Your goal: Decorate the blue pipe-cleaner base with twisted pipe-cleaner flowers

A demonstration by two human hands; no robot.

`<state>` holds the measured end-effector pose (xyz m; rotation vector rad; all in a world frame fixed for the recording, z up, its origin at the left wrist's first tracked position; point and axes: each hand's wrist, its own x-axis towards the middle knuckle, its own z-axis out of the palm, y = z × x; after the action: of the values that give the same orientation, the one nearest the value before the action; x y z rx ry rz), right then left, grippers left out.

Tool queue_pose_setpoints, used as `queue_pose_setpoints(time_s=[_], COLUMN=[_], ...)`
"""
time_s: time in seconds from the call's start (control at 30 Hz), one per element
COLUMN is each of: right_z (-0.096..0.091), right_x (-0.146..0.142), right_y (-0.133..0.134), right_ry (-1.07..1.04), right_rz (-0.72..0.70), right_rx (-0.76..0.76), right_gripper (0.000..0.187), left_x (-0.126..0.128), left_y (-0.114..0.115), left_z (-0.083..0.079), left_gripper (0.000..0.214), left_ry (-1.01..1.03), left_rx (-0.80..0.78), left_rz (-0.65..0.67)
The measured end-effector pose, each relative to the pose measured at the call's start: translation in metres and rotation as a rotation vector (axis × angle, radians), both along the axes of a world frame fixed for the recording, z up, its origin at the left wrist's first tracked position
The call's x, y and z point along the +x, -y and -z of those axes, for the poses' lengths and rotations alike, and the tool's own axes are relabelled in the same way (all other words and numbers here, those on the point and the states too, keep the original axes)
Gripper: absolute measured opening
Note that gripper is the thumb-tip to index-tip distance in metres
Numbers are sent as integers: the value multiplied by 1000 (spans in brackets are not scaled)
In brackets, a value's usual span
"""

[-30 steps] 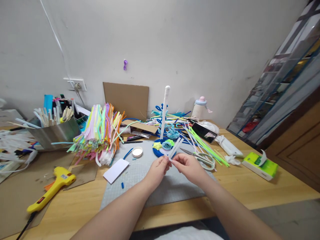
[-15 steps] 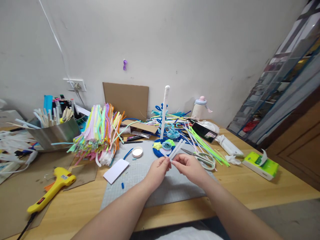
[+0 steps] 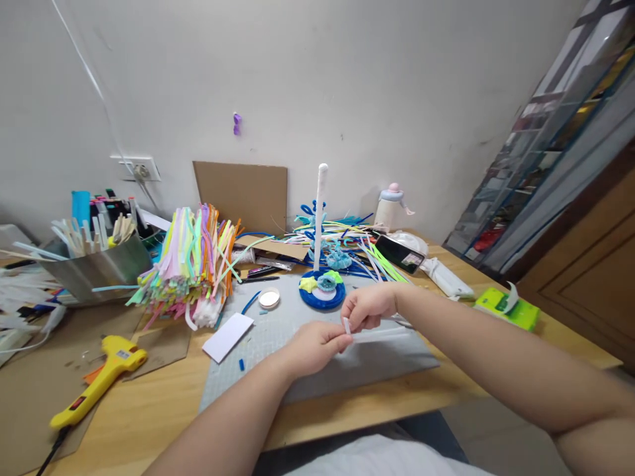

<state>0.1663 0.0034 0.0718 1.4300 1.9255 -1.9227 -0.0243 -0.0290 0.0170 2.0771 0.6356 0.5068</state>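
Note:
Both my hands are over the grey cutting mat (image 3: 278,370) and pinch thin white strips (image 3: 381,335). My left hand (image 3: 312,347) is closed on one end of a long strip that runs to the right. Just above it, my right hand (image 3: 367,307) pinches a short white end between thumb and fingers. Behind my hands stands a blue round base (image 3: 322,296) with a tall white pole (image 3: 319,218) and small yellow, green and blue pieces on it.
A heap of coloured pipe cleaners (image 3: 193,264) lies at the left, a metal tub of sticks (image 3: 94,261) behind it. A yellow glue gun (image 3: 99,380) rests near the front left. White card (image 3: 228,337), a phone (image 3: 399,254), a green tissue pack (image 3: 506,307) and cardboard (image 3: 241,195) surround the mat.
The strips have swung from pointing up and away to lying sideways to the right. My right forearm now crosses in from the right, and my left hand has dropped lower.

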Motion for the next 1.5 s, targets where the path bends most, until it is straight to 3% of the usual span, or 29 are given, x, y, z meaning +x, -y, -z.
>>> queue_pose_setpoints(time_s=[0.17, 0.23, 0.33, 0.4, 0.63, 0.8, 0.97, 1.07, 1.17, 1.27, 1.4, 1.5], right_z=[-11, -12, -7, -2, 22, 39, 36, 24, 12, 3, -2, -3], right_x=[-14, -24, -38, -42, -36, -29, -3, 7, 6, -3, -16, -29], right_y=[3, 13, 32, 43, 59, 53, 34, 22, 13, 10, 20, 35], right_ry=[116, 202, 441, 485, 126, -149, -297, -279, -185, -25, 312, 543], right_rz=[44, 102, 171, 202, 457, 597, 399, 154, 31, -43, -149, -89], right_rx=[238, 503, 1103, 1272, 1169, 871, 327, 117, 23, 99, 575, 913], right_gripper=[3, 10, 12, 14, 18, 21, 29, 26, 20, 14, 9, 11], left_x=[2, 3, 5, 8, 13, 6, -5, -9, -9, -8, -5, -2], left_y=[-3, -6, -10, -13, -14, -12, -14, -13, -11, -10, -11, -9], left_z=[11, 15, 19, 21, 11, 1, -4, -6, -6, -4, 3, 7], left_gripper=[33, 34, 35, 35, 40, 41, 38, 40, 46, 47, 41, 37], left_ry=[-56, -61, 19, 131, 293, 382, 262, 127, -4, -105, -254, -330], left_rx=[126, 106, -13, -172, -656, -929, -1011, -951, -805, -549, -154, 54], left_rz=[-203, -322, -428, -437, -367, -265, 2, 187, 213, 141, -42, -185])
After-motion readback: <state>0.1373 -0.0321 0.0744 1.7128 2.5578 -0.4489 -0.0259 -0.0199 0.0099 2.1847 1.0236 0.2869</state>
